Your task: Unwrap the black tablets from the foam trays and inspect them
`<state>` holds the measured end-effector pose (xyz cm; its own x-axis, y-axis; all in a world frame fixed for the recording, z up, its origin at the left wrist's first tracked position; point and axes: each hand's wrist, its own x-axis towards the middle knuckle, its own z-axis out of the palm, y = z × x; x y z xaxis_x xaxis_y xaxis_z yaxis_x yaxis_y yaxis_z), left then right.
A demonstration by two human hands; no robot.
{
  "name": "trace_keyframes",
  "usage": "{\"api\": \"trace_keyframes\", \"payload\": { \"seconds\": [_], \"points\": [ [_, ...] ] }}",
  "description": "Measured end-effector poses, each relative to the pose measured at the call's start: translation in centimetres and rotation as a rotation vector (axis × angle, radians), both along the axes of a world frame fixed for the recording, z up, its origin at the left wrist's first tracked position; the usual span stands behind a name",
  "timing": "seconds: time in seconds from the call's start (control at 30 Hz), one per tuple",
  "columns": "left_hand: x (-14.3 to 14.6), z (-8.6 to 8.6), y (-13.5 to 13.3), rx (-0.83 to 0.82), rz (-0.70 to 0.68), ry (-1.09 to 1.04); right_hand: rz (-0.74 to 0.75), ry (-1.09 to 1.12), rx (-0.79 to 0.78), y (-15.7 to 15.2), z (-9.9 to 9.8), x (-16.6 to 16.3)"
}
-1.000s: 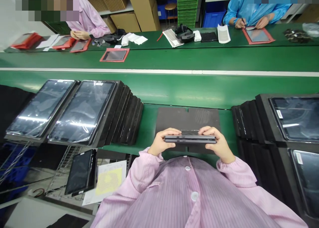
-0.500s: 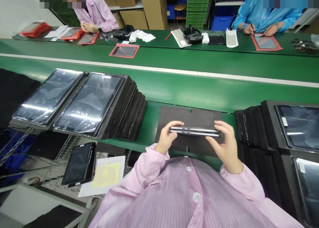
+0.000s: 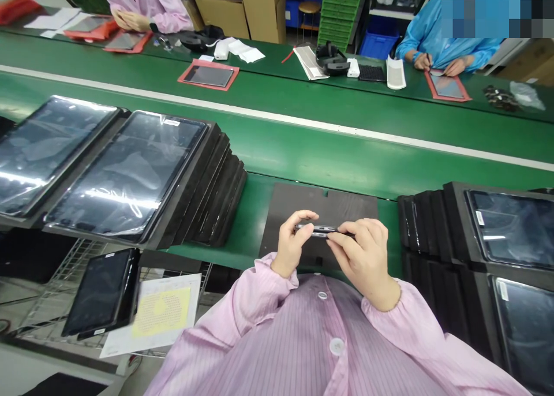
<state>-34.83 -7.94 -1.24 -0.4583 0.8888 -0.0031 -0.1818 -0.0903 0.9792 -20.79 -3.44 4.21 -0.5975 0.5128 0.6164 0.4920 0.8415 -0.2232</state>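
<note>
Two thin tablets (image 3: 319, 231), seen edge-on and laid face to face or back to back, are held above a dark foam pad (image 3: 298, 198) in front of me. My left hand (image 3: 293, 243) pinches their left end, thumb on the near side and fingers on the far side. Over their right part, my right hand (image 3: 363, 254) closes with fingertips and thumb at the edge, covering that end. A narrow gap shows between the two tablets. Which way their screens face cannot be made out.
Foam-backed tablets (image 3: 138, 171) are stacked at left, with more tablets (image 3: 515, 228) at right. Below left, a dark tablet (image 3: 101, 292) and a paper with a yellow note (image 3: 161, 312) lie on a wire rack. Across the green bench (image 3: 277, 142), two co-workers handle tablets on red sheets.
My right hand has moved left along the tablets' edge and its fingers have closed in. My left hand keeps its hold. The view has shifted, with the left stacks sliding further left.
</note>
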Motion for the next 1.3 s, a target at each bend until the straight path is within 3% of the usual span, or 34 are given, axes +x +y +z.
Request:
{"api": "trace_keyframes", "payload": {
  "seconds": [0.5, 1.3],
  "points": [
    [-0.4, 1.9, 0.8, -0.113, -0.025, 0.022, -0.029, -0.042, 0.019, -0.3, 0.3, -0.4],
    [-0.4, 1.2, 0.0, -0.022, -0.025, 0.100, -0.030, -0.210, -0.077, -1.1, 2.0, -0.4]
  ]
}}
